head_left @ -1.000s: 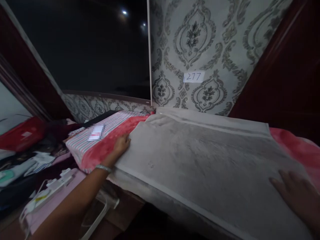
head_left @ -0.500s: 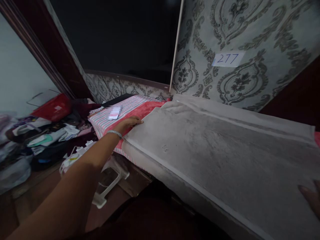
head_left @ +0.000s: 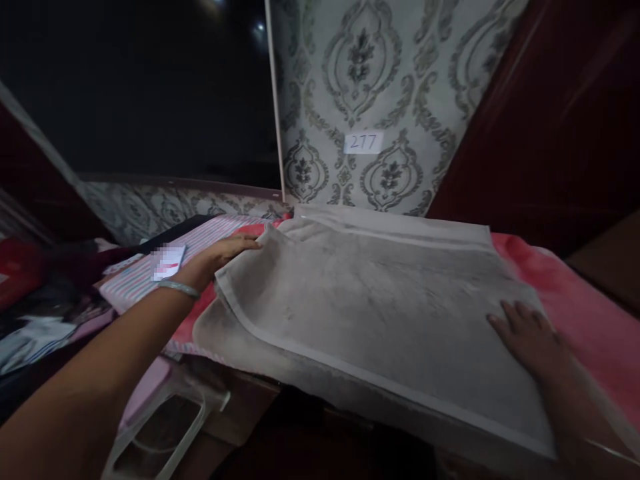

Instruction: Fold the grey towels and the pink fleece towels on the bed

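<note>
While left fingers [head_left: 245, 245] touch grey cloth [head_left: 360, 300], the forearm [head_left: 135, 340] overlaps striped fabric [head_left: 204, 235].

This looks like a room in a home: scrolled wallpaper [head_left: 361, 60] (a slip [head_left: 363, 142] stuck on it reads 277), a large dark screen [head_left: 165, 87] like a television's, a striped cloth [head_left: 133, 283] spread below, and loose clothes [head_left: 35, 339] heaped at far left.

Table [head_left: 260, 382] w/ red/striped cloth [head_left: 575, 293], grey blanket [head_left: 370, 313] on top — blurred item [head_left: 170, 262] on striped pt.
</note>
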The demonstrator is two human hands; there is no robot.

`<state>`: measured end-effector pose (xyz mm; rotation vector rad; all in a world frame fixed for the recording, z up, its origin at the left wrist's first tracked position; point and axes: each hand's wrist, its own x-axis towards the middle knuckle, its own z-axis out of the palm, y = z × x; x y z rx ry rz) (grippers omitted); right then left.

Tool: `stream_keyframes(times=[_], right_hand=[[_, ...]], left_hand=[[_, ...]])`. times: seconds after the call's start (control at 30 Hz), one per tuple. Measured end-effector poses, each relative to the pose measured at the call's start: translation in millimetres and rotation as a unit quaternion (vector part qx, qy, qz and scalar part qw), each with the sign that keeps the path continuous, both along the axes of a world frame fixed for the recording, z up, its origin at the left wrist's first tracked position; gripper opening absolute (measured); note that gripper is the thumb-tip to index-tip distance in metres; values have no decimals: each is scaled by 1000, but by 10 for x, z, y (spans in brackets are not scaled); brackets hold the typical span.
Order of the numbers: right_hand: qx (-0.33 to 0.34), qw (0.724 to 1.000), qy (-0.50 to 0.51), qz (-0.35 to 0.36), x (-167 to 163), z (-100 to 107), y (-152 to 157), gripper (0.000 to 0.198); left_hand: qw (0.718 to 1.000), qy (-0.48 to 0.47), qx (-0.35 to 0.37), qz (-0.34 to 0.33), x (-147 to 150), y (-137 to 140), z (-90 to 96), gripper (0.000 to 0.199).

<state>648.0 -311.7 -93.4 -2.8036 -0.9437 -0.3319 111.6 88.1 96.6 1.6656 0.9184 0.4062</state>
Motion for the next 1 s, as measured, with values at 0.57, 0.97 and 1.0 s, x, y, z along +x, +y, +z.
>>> stream_keyframes(times=[0.57,0.97,1.0], right_hand=[[-10,999,51,-7,-202,276,50,66],[-3,998,64,-14,-263,383,50,64],[-5,998,65,-14,-265,386,47,64]], left_hand=[[946,97,223,-214,2876,-1955,-943,37],[934,99,237,-246,3032,-2138,-924,30],[935,98,229,-250,3029,-2155,-921,32]])
